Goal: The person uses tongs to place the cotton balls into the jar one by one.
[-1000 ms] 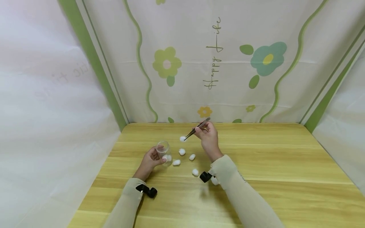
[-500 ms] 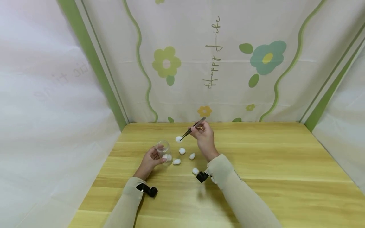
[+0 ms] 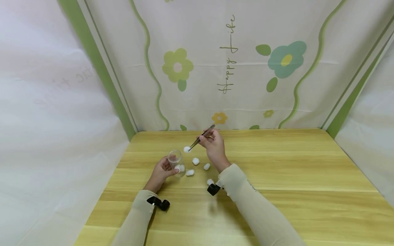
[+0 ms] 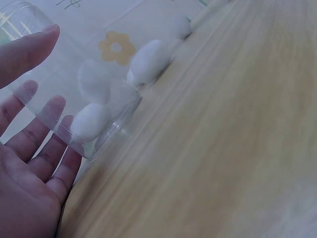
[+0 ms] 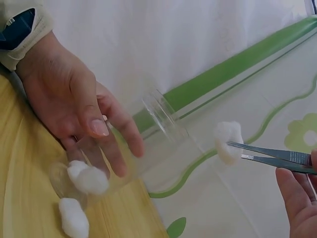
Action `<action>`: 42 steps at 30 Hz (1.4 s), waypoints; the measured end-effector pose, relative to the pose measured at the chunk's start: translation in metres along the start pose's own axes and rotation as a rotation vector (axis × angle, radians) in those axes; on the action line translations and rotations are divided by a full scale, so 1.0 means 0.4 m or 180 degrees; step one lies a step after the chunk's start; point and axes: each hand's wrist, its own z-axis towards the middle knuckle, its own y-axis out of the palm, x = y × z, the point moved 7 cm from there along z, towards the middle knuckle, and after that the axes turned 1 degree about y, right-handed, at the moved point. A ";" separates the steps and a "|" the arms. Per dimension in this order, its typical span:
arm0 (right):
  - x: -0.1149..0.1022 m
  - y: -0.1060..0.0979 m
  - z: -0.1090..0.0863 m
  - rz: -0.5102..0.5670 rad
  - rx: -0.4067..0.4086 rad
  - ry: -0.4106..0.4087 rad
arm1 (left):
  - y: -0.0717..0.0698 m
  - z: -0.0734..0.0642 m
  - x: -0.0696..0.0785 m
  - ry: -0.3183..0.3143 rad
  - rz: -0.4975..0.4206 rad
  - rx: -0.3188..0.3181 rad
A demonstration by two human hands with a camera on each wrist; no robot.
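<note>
My left hand [image 3: 159,175] grips a clear glass jar [image 3: 174,156] that stands on the table, thumb on the near side and fingers behind. Two cotton balls [image 5: 89,178] lie at the bottom of the jar. With my right hand [image 3: 214,150] I hold metal tweezers [image 3: 201,137], pinched between thumb and fingers. A cotton ball [image 5: 228,143] is caught at the tweezers' tips, in the air to the right of the jar's mouth and apart from it. Only fingertips of the right hand show in the right wrist view.
Several loose cotton balls lie on the wooden table [image 3: 307,177] right of the jar, among them one cotton ball [image 3: 190,173] close to its base and another cotton ball [image 3: 210,182] partly behind the right wrist camera [image 3: 213,189]. A flowered curtain [image 3: 197,102] hangs behind the table.
My right hand has moved left, bringing the tweezers and the cotton ball at their tips nearer the jar's mouth. The left hand and jar stay in place; the head view has shifted slightly.
</note>
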 end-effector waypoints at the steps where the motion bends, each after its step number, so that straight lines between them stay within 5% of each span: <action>1: 0.003 0.003 0.000 -0.0010 0.0004 0.0009 | 0.000 0.001 -0.001 -0.0003 -0.0008 0.0004; 42: 0.044 0.090 -0.014 -0.0001 -0.0152 -0.0009 | -0.003 0.003 -0.001 -0.0064 -0.0018 0.0046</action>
